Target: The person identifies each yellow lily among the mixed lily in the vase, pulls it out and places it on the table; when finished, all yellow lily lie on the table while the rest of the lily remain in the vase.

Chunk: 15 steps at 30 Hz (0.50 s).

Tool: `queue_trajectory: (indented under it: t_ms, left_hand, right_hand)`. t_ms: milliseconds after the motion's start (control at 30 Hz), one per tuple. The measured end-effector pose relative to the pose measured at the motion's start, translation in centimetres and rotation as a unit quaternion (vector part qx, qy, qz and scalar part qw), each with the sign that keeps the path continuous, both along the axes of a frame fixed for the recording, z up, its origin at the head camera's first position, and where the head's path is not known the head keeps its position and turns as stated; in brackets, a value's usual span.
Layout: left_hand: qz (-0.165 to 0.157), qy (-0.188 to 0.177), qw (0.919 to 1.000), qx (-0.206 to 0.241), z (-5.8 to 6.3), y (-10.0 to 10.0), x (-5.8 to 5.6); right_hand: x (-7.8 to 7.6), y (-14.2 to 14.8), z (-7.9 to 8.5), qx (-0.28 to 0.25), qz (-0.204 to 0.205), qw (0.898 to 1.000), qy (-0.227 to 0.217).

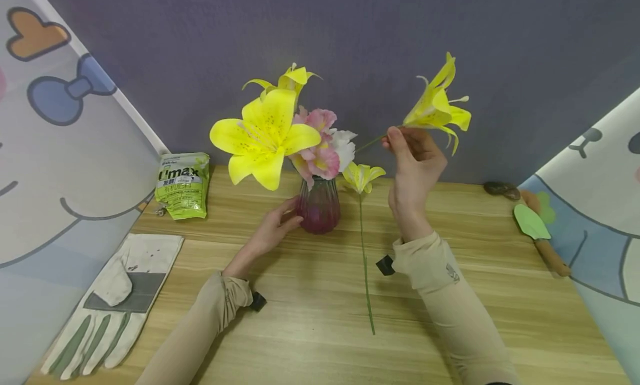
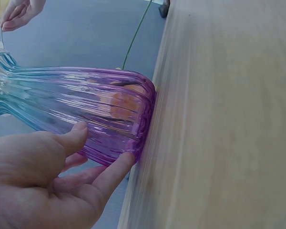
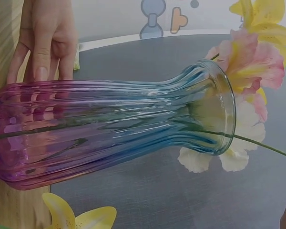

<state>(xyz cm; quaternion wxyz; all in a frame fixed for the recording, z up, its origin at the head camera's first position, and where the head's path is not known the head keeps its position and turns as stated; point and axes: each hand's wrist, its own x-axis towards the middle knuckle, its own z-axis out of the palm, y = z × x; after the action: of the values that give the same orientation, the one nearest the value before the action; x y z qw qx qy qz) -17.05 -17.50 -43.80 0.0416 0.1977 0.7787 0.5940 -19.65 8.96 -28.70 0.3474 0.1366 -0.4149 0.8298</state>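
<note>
A ribbed glass vase (image 1: 319, 207), blue-tinted at the neck and purple at the base, stands upright on the table. My left hand (image 1: 274, 226) holds its lower left side, thumb and fingers against the glass. With thumb and fingertips, my right hand (image 1: 417, 171) pinches the stem of a yellow lily (image 1: 437, 110) just below the bloom. That green stem (image 3: 257, 143) slants through the vase mouth and down inside. Other yellow lilies (image 1: 265, 138), pink flowers (image 1: 320, 151) and a white flower (image 1: 342, 149) rise from the vase.
Right of the vase, another yellow lily (image 1: 364, 176) lies on the wooden table (image 1: 310, 318). A green fertilizer bag (image 1: 183, 188) and a work glove (image 1: 115, 301) are at left. On the right sit a green-bladed trowel (image 1: 532, 224) and a dark stone (image 1: 501, 190). A grey wall (image 1: 200, 51) stands behind.
</note>
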Motion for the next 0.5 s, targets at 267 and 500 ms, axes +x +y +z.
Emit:
queue_trajectory:
  t_ms: [267, 500]
  left_hand:
    - [-0.004, -0.009, 1.0, 0.002, 0.09, -0.06, 0.0]
    - [0.007, -0.006, 0.9998, -0.016, 0.01, -0.05, 0.1]
  right_hand:
    - [0.29, 0.43, 0.34, -0.017, -0.004, 1.0, -0.012]
    - [0.28, 0.68, 0.51, -0.046, 0.005, 0.999, -0.006]
